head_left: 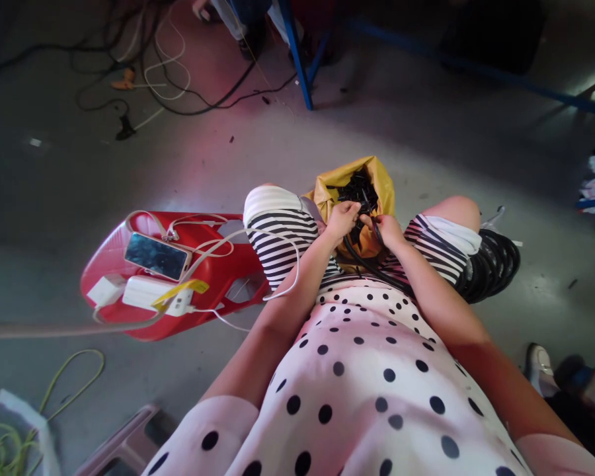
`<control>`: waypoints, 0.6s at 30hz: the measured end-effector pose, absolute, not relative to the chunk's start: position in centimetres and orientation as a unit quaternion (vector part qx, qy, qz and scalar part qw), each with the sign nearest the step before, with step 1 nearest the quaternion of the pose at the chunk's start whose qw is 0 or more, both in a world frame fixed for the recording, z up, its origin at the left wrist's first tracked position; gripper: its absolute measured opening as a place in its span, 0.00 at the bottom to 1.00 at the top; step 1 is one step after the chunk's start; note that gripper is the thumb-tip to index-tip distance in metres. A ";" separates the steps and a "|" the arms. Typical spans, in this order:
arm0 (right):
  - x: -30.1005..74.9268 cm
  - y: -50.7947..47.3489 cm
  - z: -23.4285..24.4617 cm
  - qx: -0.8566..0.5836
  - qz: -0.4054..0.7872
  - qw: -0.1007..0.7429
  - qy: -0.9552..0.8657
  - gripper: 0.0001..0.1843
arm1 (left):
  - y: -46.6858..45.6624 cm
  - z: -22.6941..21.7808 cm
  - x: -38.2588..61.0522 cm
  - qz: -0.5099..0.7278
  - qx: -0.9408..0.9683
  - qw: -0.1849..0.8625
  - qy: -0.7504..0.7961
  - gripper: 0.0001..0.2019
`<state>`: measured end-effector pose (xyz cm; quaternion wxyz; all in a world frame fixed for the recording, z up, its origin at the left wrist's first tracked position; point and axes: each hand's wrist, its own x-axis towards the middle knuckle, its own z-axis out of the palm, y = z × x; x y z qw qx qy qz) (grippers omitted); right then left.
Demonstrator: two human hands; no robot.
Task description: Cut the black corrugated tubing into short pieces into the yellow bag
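Observation:
Between my knees stands a yellow bag (384,182) with its top open, full of small black pieces (359,188). Over its near side my left hand (344,218) is closed in a pinch; whatever sits at its fingertips is too small to make out. Close beside it, my right hand (389,231) has its fingers wrapped round a black cable (377,231). More black cable runs across my lap below the hands. A coil of black cable (493,264) lies by my right knee.
To my left a red stool (203,264) bears a phone (157,256), a white power strip (149,295) and white cords. Tangled cables lie on the floor at upper left, near a blue metal leg (300,59). Other people's feet (540,367) show at lower right.

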<state>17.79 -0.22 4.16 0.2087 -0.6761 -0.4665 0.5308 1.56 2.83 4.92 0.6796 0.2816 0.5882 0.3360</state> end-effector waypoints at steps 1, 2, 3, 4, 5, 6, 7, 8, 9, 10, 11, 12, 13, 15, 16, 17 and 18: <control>17.8 -0.4 4.3 -0.682 0.544 0.201 -0.445 0.38 | 3.1 4.8 1.5 0.348 0.249 0.680 0.595 0.14; 17.9 -0.7 4.6 -0.682 0.562 0.189 -0.427 0.38 | 3.4 4.7 1.3 0.366 0.214 0.677 0.601 0.13; 18.1 -1.3 5.0 -0.670 0.588 0.178 -0.417 0.37 | 3.7 4.7 1.2 0.388 0.179 0.673 0.604 0.12; 18.2 -2.0 5.5 -0.648 0.615 0.171 -0.415 0.37 | 4.0 4.7 1.0 0.410 0.148 0.669 0.602 0.12; 18.3 -2.8 6.1 -0.620 0.642 0.167 -0.419 0.37 | 4.2 4.8 0.9 0.431 0.122 0.667 0.595 0.11; 18.2 -3.7 6.6 -0.598 0.666 0.174 -0.410 0.36 | 4.3 5.0 0.9 0.449 0.102 0.668 0.584 0.11; 18.1 -4.5 7.1 -0.597 0.671 0.197 -0.393 0.36 | 4.3 5.4 1.0 0.463 0.090 0.671 0.572 0.12; 18.0 -5.2 7.4 -0.608 0.658 0.223 -0.386 0.35 | 4.2 5.8 1.2 0.473 0.084 0.675 0.560 0.13; 17.7 -5.7 7.7 -0.621 0.638 0.246 -0.382 0.35 | 4.0 6.3 1.5 0.478 0.085 0.679 0.550 0.13; 17.5 -6.1 7.8 -0.635 0.615 0.265 -0.386 0.35 | 3.7 6.9 1.9 0.479 0.092 0.682 0.545 0.13; 17.4 -6.2 7.8 -0.645 0.593 0.277 -0.394 0.34 | 3.3 7.6 2.2 0.477 0.104 0.684 0.542 0.12; 17.3 -6.2 7.7 -0.652 0.577 0.285 -0.402 0.34 | 3.0 8.2 2.5 0.471 0.118 0.687 0.540 0.10; 17.3 -6.0 7.6 -0.658 0.565 0.289 -0.405 0.34 | 2.6 8.7 2.6 0.463 0.136 0.691 0.539 0.08; 17.8 -5.4 7.3 -0.669 0.551 0.288 -0.407 0.35 | 2.1 9.7 2.6 0.442 0.175 0.696 0.538 0.06; 18.1 -5.0 7.1 -0.672 0.550 0.280 -0.409 0.36 | 1.8 10.0 2.5 0.432 0.194 0.697 0.538 0.05; 18.4 -4.7 7.0 -0.672 0.553 0.269 -0.411 0.37 | 1.6 10.2 2.3 0.424 0.213 0.697 0.538 0.05; 18.8 -4.5 6.9 -0.670 0.559 0.257 -0.416 0.38 | 1.5 10.3 2.1 0.418 0.230 0.696 0.537 0.05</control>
